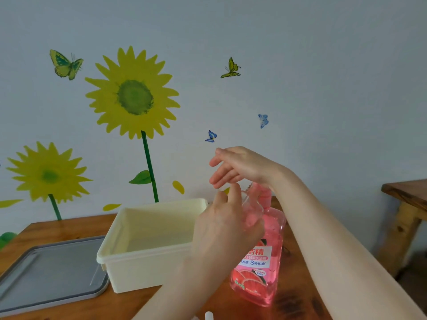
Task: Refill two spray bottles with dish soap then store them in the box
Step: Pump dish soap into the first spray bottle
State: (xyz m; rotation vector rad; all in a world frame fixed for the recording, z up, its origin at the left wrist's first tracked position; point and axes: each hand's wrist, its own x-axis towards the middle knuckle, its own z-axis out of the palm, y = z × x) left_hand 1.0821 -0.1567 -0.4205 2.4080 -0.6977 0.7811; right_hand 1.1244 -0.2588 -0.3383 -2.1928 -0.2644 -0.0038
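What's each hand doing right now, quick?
Left hand: closed around a small clear bottle.
Right hand: open, fingers straight, holding nothing, palm over the pink pump of the dish soap bottle.

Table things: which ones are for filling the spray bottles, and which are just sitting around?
For the job: dish soap bottle, spray bottle, box, left hand, right hand.
Just there: grey tray, sunflower stickers, side table.

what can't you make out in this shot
Head view:
- Fill level of the clear spray bottle: left hand wraps it.
- Pump top of the dish soap bottle: under the right hand.
- White object at the bottom edge: cut off, unidentifiable.
- Second spray bottle: not in view.
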